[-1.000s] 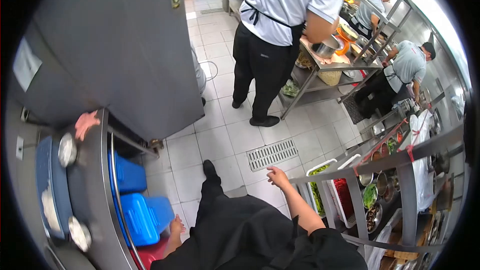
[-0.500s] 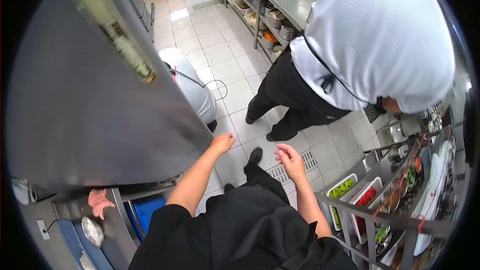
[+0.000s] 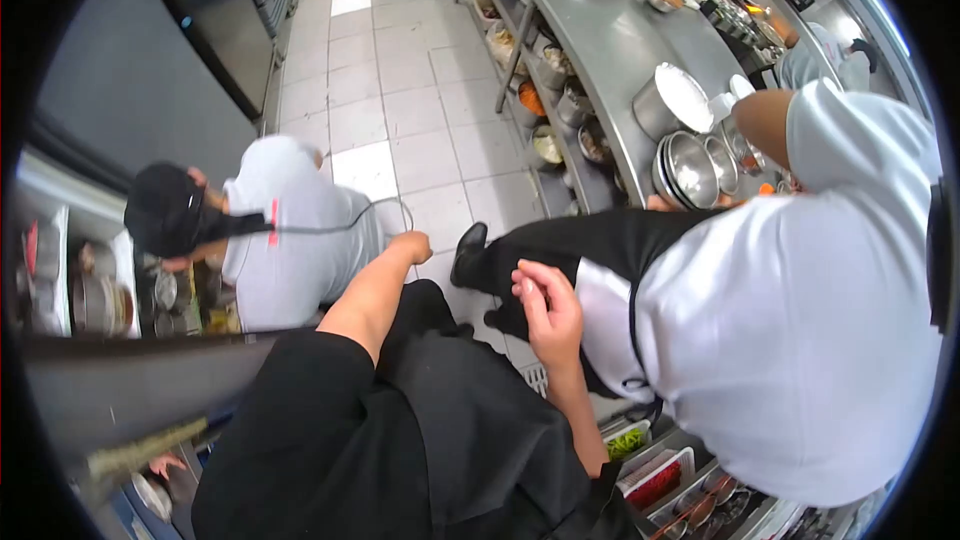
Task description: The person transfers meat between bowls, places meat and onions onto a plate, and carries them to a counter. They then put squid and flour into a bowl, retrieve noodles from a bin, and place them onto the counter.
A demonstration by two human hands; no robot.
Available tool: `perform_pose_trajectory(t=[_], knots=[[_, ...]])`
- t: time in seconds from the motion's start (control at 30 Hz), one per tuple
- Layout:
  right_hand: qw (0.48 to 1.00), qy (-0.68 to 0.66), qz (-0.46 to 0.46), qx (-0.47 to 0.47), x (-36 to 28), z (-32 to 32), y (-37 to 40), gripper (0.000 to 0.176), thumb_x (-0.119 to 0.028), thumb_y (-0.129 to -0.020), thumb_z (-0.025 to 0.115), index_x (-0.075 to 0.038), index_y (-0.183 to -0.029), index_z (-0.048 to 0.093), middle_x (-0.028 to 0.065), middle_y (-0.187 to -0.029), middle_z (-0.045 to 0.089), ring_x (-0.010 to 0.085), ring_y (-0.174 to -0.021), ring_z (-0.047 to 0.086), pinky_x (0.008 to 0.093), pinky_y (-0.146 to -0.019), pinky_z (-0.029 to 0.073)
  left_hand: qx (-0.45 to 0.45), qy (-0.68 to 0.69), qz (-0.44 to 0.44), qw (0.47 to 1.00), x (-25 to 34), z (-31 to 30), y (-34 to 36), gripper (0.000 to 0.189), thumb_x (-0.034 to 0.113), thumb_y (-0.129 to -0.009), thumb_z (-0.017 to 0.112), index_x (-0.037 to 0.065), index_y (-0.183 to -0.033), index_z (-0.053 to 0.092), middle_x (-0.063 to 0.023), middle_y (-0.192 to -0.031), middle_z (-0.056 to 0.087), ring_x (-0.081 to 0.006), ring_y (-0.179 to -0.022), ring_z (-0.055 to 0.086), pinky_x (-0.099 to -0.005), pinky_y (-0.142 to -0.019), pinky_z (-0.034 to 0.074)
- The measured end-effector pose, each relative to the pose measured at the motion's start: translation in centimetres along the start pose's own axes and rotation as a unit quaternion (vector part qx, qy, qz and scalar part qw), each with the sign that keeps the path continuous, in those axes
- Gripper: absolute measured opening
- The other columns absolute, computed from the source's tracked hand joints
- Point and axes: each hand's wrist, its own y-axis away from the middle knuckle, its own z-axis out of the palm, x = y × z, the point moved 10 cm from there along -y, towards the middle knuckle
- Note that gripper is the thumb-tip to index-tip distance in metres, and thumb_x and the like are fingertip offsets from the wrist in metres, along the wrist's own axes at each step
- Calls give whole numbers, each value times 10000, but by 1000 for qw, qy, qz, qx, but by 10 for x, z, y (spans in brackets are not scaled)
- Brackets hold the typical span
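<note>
My left hand (image 3: pixel 410 246) is stretched forward over the tiled floor, fingers curled, holding nothing I can see, close to the back of a crouching person in a grey shirt (image 3: pixel 290 240). My right hand (image 3: pixel 545 308) is raised in front of me with fingers loosely apart and empty, almost touching the black apron of a person in a white shirt (image 3: pixel 800 340) who stands right beside me. My black clothing fills the lower middle of the view.
A long steel counter (image 3: pixel 610 40) with bowls and a pot (image 3: pixel 672 100) runs along the right; shelves below hold containers. The crouching person faces an open cabinet (image 3: pixel 90 280) of pots on the left. Trays of vegetables (image 3: pixel 650 470) sit at lower right. Tiled aisle (image 3: pixel 390 70) lies ahead.
I have moved forward down the aisle; the grey door has slid off to my left. The crouching person and the white-shirted person are now much closer. My right hand has come nearer to the apron.
</note>
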Motion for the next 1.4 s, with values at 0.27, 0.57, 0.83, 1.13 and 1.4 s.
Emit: perform_pose_trajectory(t=[0.27, 0.57, 0.83, 1.13, 1.4], knots=[[986, -35, 91, 138, 62, -8, -84, 191, -63, -908, 530, 9, -1079, 577, 68, -925, 616, 102, -776, 585, 216, -701, 469, 34, -24, 35, 999, -101, -69, -157, 352, 283, -761, 556, 16, -954, 680, -233, -1015, 630, -351, -996, 600, -431, -848, 471], [945, 2, 233, 230, 195, 27, -304, 195, -127, -896, 558, -13, -1047, 604, 70, -875, 645, 112, -714, 603, 245, -674, 487, -101, 270, -100, 952, -226, -160, -336, 395, 337, -875, 499, -43, -924, 592, -174, -799, 627, -269, -614, 657, -389, -477, 515], [966, 37, 212, 142, 188, 50, -494, 182, -129, -884, 552, -35, -1024, 621, 48, -804, 654, 114, -706, 623, 254, -659, 495, -101, 434, -124, 887, -243, -241, -374, 381, 368, -879, 541, 53, -1092, 520, -132, -893, 625, -248, -649, 649, -390, -489, 517], [958, -12, 170, 230, 223, -54, -665, 200, -148, -912, 514, -18, -1043, 591, 41, -834, 622, 88, -659, 555, 218, -572, 446, -102, 403, -99, 904, -236, -332, -435, 408, 355, -889, 516, 14, -1112, 519, -152, -941, 621, -251, -695, 663, -362, -503, 524], [933, -26, 134, 333, 273, -189, -889, 235, -196, -904, 510, -13, -1036, 575, 59, -801, 615, 119, -621, 582, 247, -496, 455, -7, 493, -138, 859, -242, -460, -492, 375, 318, -882, 546, 24, -1113, 511, -171, -920, 626, -289, -673, 655, -400, -499, 525]])
